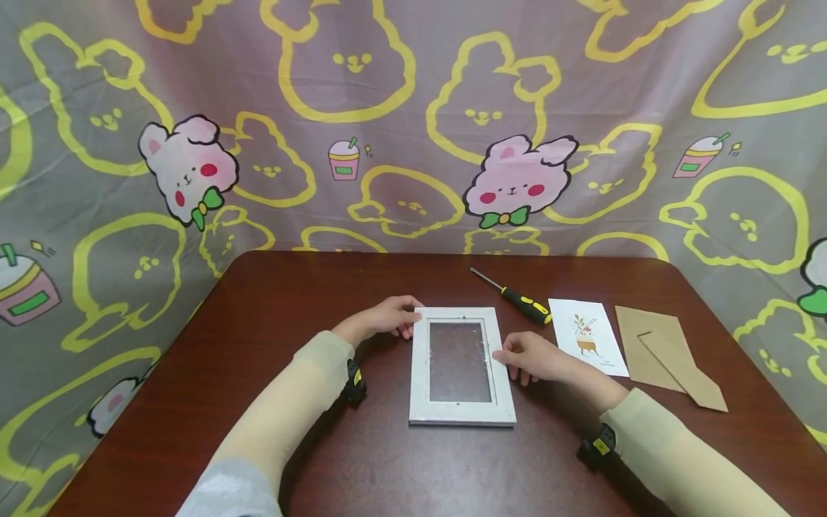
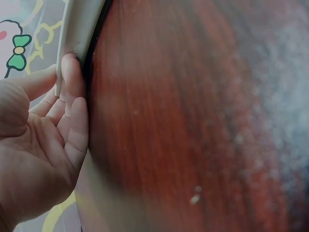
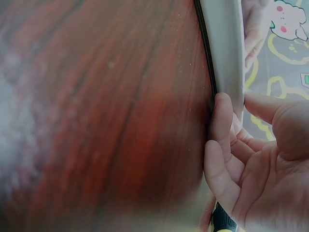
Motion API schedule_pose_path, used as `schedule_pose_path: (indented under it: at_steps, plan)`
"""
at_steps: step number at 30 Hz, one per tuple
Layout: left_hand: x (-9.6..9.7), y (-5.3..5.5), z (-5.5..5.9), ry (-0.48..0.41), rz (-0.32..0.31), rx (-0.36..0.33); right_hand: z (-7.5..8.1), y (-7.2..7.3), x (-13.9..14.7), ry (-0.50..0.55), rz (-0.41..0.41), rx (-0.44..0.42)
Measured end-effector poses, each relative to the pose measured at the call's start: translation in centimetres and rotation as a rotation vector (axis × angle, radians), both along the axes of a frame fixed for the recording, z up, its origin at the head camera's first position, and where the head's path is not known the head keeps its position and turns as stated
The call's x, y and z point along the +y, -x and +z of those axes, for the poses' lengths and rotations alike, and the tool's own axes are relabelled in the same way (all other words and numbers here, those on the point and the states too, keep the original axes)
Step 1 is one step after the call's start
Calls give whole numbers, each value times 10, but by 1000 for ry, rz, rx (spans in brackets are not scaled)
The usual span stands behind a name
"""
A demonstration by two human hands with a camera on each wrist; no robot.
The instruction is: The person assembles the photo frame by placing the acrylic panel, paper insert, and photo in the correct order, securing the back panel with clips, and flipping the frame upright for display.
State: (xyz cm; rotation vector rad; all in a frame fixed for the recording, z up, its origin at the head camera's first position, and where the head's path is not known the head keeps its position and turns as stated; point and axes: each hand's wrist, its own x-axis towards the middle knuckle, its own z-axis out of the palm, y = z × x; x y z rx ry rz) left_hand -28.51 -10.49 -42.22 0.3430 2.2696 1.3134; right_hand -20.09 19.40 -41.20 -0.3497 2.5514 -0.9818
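Observation:
A white picture frame (image 1: 420, 380) lies on the table with a pane (image 1: 460, 362) in its opening; bright specks show along the pane's edges. My left hand (image 1: 390, 316) pinches the frame's far left corner. In the left wrist view, that hand's thumb (image 2: 41, 83) is on top of the frame and its fingers are at the side. On the opposite long side, my right hand (image 1: 536, 357) holds the edge between thumb and fingers. The right wrist view shows its fingertips (image 3: 222, 108) against the frame's side wall (image 3: 224, 53).
To the right lie a black and yellow screwdriver (image 1: 526, 305), a white card (image 1: 588, 337) with a plant drawing, and a brown backing board (image 1: 652, 330) with a stand leg (image 1: 701, 391). A patterned curtain (image 1: 413, 151) encloses the table (image 1: 362, 467) behind and at both sides.

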Motion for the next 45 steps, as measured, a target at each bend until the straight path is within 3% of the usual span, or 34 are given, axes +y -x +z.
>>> schedule_pose_path:
  at_steps: [13,18,24,37,45]
  plan:
    - [-2,1,-1,-6,-1,-3,5,2,7,28,24,-27]
    - [-2,0,2,9,-5,9,15,2,26,91,42,-2]
    - [-1,4,3,16,-11,4,29,1,58,131,-11,38]
    - [0,2,5,13,-9,-9,44,-1,110,36,-147,160]
    - [-1,2,1,9,-8,-21,39,-1,123,-133,-196,279]
